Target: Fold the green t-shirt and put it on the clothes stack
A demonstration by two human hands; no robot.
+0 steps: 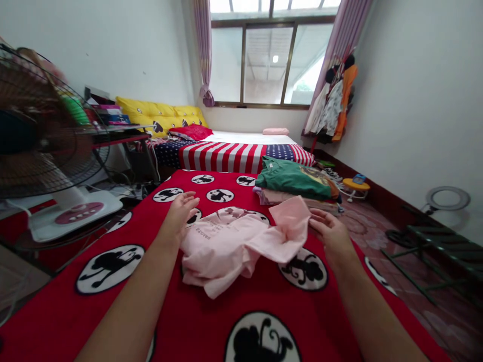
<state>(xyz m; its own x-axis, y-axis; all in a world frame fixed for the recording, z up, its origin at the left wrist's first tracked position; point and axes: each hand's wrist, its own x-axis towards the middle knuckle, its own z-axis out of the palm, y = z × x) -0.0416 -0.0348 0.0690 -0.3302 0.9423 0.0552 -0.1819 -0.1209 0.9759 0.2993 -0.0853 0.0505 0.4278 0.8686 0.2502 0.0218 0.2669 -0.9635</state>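
Observation:
A pale pink T-shirt (pixel 226 246) with small dark lettering lies crumpled on a red blanket (pixel 211 327) patterned with black figures in white circles. Just beyond its left edge is my left hand (pixel 183 211), fingers stretched out and holding nothing. On the other side, my right hand (pixel 332 231) is beside the shirt's raised right-hand part, which looks like a sleeve. Its fingers are loosely bent and apart at the fabric's edge; whether they touch it is hard to see. Past the shirt sits a stack of folded clothes with a green shirt (pixel 290 178) on top.
A standing fan (pixel 75 201) is close on the left, in front of a cluttered desk (pixel 121 136). A bed with a striped cover (pixel 226 157) stands under the window. To the right are a yellow stool (pixel 356 185), a dark green rack (pixel 445 246) and hanging clothes (pixel 332 108).

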